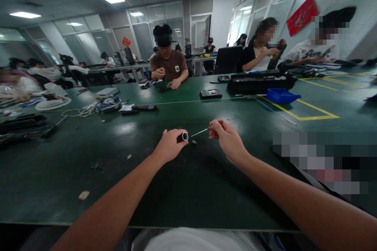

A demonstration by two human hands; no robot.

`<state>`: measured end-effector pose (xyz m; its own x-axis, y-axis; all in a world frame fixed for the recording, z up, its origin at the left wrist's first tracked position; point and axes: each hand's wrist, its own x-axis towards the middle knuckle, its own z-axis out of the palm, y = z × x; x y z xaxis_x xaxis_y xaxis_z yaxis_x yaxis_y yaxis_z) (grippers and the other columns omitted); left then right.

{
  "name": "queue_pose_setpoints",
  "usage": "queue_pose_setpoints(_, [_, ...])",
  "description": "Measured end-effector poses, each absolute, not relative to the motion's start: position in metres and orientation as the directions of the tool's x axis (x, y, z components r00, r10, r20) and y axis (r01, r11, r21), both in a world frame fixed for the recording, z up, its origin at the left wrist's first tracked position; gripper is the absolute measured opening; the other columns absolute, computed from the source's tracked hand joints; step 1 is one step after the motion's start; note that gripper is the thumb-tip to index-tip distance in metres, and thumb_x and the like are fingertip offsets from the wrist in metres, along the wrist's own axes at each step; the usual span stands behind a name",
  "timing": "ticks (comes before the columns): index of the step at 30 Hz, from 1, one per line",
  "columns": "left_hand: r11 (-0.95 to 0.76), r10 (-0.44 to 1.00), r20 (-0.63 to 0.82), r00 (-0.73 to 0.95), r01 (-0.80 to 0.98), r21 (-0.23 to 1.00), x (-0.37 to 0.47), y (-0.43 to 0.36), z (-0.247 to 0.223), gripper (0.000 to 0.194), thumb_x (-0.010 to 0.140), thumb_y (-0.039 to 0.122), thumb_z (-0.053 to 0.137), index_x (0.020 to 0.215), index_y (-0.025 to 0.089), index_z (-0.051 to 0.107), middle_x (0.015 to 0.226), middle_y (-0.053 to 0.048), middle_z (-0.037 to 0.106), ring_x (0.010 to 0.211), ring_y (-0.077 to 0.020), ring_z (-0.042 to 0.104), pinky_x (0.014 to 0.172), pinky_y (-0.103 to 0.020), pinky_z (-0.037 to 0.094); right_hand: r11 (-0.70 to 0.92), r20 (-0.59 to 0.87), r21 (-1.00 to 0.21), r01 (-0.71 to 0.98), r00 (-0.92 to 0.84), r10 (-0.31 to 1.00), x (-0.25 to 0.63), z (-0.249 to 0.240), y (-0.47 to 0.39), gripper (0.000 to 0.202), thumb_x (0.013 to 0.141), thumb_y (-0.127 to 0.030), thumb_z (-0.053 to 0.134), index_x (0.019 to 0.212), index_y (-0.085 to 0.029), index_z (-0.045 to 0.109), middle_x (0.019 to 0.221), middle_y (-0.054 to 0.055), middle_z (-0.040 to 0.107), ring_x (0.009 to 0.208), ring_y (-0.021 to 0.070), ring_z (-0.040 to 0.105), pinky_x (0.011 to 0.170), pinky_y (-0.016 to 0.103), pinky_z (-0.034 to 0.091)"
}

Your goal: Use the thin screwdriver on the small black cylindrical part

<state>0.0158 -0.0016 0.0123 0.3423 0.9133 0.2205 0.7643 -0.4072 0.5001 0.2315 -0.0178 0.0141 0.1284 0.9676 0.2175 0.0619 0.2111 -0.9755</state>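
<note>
Fingers of my left hand (171, 144) are wrapped round a short black cylinder (182, 137), whose pale ring-shaped end faces right. My right hand (224, 138) pinches a thin metal rod with a reddish handle end (200, 132); its tip points left and down, just short of the cylinder's open end. Between the hands, a small grey piece (193, 141) lies on the green table (188, 188).
Further back on the table are a hard drive (211, 93), a long black casing (260, 83), a blue tray (282, 95) and a pen-like tool (145, 107). Cables and parts lie at left. A person (169, 64) works opposite.
</note>
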Motion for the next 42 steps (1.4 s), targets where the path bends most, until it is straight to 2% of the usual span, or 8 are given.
queue_pose_setpoints(5, [-0.429,0.903,0.279,0.326,0.697,0.575,0.018,-0.008,0.017,0.026,0.084,0.025,0.064,0.11,0.022,0.063,0.114,-0.005,0.064,0.106,-0.0219,0.059,0.097,-0.036,0.046,0.278,0.296,-0.951,0.134,0.134,0.946,0.234,0.02,-0.022,0.029,0.093,-0.048,0.049,0.093,-0.021,0.059,0.078,0.002,0.061,0.069,0.0166,0.059,0.066,0.032,0.05])
queue_pose_setpoints(13, [-0.318,0.947,0.175,0.271,0.698,0.642,0.028,-0.016,0.025,0.036,0.09,0.038,0.056,0.122,0.022,0.051,0.112,-0.007,0.063,0.098,-0.0221,0.061,0.084,-0.034,0.049,0.383,0.416,-0.897,0.222,0.129,0.9,0.232,0.033,-0.035,0.025,0.096,-0.043,0.047,0.097,-0.021,0.059,0.078,0.002,0.062,0.073,0.018,0.06,0.071,0.034,0.049])
queue_pose_setpoints(16, [-0.311,0.947,0.125,0.296,0.747,0.588,0.032,-0.014,0.029,0.037,0.084,0.049,0.062,0.109,0.022,0.057,0.099,-0.006,0.066,0.084,-0.0219,0.063,0.071,-0.033,0.049,0.391,0.435,-0.881,0.269,0.128,0.892,0.231,0.038,-0.04,0.024,0.096,-0.041,0.046,0.097,-0.021,0.059,0.078,0.003,0.063,0.074,0.0183,0.061,0.072,0.034,0.049])
queue_pose_setpoints(20, [-0.373,0.924,0.1,0.37,0.805,0.461,0.04,-0.006,0.026,0.022,0.088,0.041,0.058,0.095,0.021,0.062,0.096,-0.006,0.067,0.085,-0.0218,0.063,0.072,-0.032,0.048,0.4,0.447,-0.87,0.288,0.122,0.886,0.232,0.04,-0.042,0.023,0.097,-0.04,0.045,0.098,-0.021,0.059,0.078,0.003,0.063,0.075,0.0185,0.061,0.072,0.034,0.048])
queue_pose_setpoints(26, [-0.366,0.923,-0.014,0.384,0.89,0.273,0.051,0.013,0.019,0.033,0.089,0.047,0.054,0.112,0.025,0.063,0.108,-0.007,0.068,0.093,-0.026,0.064,0.073,-0.035,0.049,0.425,0.474,-0.856,0.294,0.12,0.872,0.233,0.039,-0.041,0.023,0.097,-0.039,0.046,0.097,-0.021,0.059,0.077,0.002,0.064,0.074,0.0177,0.061,0.071,0.033,0.048])
queue_pose_setpoints(33, [-0.499,0.86,-0.025,0.51,0.85,0.17,0.05,0.022,0.016,0.03,0.089,0.044,0.053,0.11,0.03,0.069,0.111,-0.006,0.066,0.096,-0.0259,0.062,0.075,-0.034,0.048,0.424,0.47,-0.857,0.291,0.106,0.877,0.232,0.039,-0.041,0.023,0.097,-0.039,0.045,0.097,-0.021,0.058,0.077,0.002,0.063,0.072,0.0173,0.061,0.069,0.032,0.047])
queue_pose_setpoints(36, [-0.499,0.848,-0.059,0.526,0.832,0.24,0.042,0.026,0.018,0.028,0.089,0.043,0.054,0.106,0.027,0.07,0.107,-0.006,0.067,0.094,-0.0241,0.062,0.075,-0.032,0.046,0.42,0.461,-0.862,0.284,0.092,0.883,0.231,0.039,-0.041,0.023,0.097,-0.039,0.044,0.097,-0.02,0.058,0.077,0.002,0.063,0.071,0.017,0.06,0.068,0.032,0.046])
queue_pose_setpoints(42, [-0.39,0.784,-0.214,0.583,0.73,0.561,0.016,0.037,0.029,0.029,0.084,0.044,0.061,0.1,0.022,0.069,0.101,-0.005,0.068,0.087,-0.0196,0.062,0.075,-0.029,0.046,0.393,0.43,-0.873,0.288,0.076,0.9,0.232,0.038,-0.043,0.024,0.097,-0.039,0.044,0.1,-0.02,0.058,0.078,0.002,0.063,0.07,0.017,0.06,0.067,0.032,0.047])
